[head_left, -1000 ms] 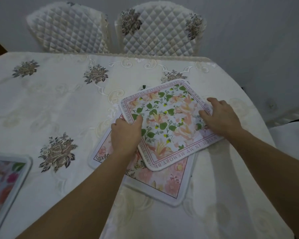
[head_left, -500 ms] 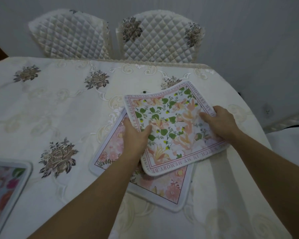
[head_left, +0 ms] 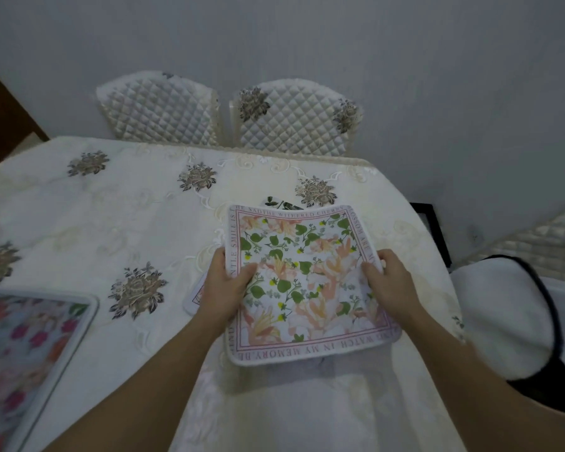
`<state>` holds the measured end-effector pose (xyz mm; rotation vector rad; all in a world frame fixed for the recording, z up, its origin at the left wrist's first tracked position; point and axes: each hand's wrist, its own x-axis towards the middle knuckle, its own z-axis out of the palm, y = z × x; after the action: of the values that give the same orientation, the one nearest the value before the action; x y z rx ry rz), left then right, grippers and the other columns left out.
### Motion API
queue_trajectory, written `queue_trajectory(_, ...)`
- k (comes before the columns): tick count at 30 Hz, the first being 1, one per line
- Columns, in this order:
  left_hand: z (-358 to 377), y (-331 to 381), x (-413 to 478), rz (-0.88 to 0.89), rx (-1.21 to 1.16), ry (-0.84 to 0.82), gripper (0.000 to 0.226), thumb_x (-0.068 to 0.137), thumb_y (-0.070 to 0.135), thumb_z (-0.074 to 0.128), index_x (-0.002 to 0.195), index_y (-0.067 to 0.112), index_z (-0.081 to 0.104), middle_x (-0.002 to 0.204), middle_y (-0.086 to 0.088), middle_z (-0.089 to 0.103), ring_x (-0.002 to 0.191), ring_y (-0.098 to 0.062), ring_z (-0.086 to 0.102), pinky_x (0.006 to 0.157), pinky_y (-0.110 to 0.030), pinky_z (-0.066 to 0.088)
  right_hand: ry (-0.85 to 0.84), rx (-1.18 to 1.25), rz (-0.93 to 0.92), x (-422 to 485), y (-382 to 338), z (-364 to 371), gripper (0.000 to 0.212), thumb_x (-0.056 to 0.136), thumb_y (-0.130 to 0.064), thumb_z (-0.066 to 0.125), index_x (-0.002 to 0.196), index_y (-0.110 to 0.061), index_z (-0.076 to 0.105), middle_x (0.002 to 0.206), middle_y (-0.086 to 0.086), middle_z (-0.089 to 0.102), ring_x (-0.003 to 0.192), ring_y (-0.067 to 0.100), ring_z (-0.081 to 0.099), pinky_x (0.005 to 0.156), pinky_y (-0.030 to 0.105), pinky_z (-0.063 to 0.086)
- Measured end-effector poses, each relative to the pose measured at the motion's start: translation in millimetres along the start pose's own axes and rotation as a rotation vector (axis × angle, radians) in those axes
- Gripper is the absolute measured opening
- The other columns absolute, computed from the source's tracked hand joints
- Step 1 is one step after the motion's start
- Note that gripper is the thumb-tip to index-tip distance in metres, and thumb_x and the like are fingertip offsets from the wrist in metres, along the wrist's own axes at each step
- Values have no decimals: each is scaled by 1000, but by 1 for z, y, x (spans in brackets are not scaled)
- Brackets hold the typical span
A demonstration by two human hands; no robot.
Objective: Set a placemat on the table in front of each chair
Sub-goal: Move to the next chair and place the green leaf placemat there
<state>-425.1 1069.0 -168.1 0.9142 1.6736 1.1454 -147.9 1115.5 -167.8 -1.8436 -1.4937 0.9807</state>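
Both hands on the top placemat (head_left: 304,282), just right of frame centre, raised off the pile. Left hand (head_left: 224,288) clamps the 9 o'clock edge, thumb on the printed face, fingers underneath. Right hand (head_left: 390,285) does the same on the 3 o'clock edge.

Handling, my read: light, thin, semi-flexible. The far edge curls up and the sheet bows between the grips, so it's soft rather than rigid, probably padded fabric with a bound rim. Nothing fragile. The face looks smooth, so pinch it, don't palm it. Opposite side edges at mid-length, as held, is the right grip; a one-corner hold would let it flop.

Counts:
- Placemats in view: 4, I think. The held one, a pink-bordered mat (head_left: 194,296) showing at 8 o'clock of it under the left wrist, a dark-leaf mat (head_left: 279,203) peeking out at 12 o'clock behind it, and a bright floral mat (head_left: 30,347) flat at frame 8 o'clock. Anything hidden under the held one I can't tell.
- Quilted chairs (head_left: 294,120) at frame 12 o'clock: 2, side by side, no mat in front of either. Another quilted edge at 3 o'clock might be a third chair, unclear.
- Table (head_left: 111,223): 1, embroidered cloth.
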Motion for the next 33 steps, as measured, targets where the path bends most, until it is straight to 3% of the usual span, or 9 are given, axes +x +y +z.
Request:
queue_trajectory(7,-58,14,-66,70,10,50,24,92,14,68,107,26,54,104,-6,71,89,-23,74,76,-45,62,-5,87,-81,-65,-26,9,9,94,-30,59,93,-30,50,90,-4,69,76,17,69,66,40,59)
queue_trajectory(12,-121,12,-123,51,-30,133,47,91,12,70,132,21,48,115,-1,69,96,-16,73,81,-42,62,-70,103,-172,-116,-63,36,9,95,-26,59,101,-31,53,90,-7,67,75,17,68,61,35,55)
queue_trajectory(15,-165,8,-159,49,-30,198,38,93,11,68,125,22,51,110,3,70,90,-9,72,76,-33,62,-123,103,-192,-153,-87,62,11,96,-25,59,105,-21,54,90,-3,67,73,17,66,56,32,48)
queue_trajectory(23,-302,-26,-252,-9,-69,384,36,92,13,69,121,24,50,108,4,68,91,-12,70,65,-23,57,-278,70,-299,-262,-152,152,14,96,-22,58,108,-19,52,90,-8,64,71,12,64,54,29,46)
queue_trajectory(26,-362,-43,-283,2,-90,434,35,92,11,69,119,22,50,105,4,69,92,-15,71,67,-27,59,-332,68,-317,-307,-178,193,12,96,-27,58,103,-18,54,90,0,68,73,18,69,57,32,52)
queue_trajectory(30,-445,-70,-324,-6,-153,469,37,90,9,70,120,21,51,106,3,70,94,-17,72,76,-36,62,-364,19,-355,-370,-216,252,15,96,-29,57,103,-17,56,89,1,69,73,15,69,53,26,47)
queue_trajectory(33,-509,-89,-357,-14,-187,506,38,89,11,71,122,19,52,111,-1,71,96,-16,72,76,-33,61,-388,-31,-399,-416,-238,301,18,96,-30,56,107,-15,58,92,3,68,76,15,67,55,27,46)
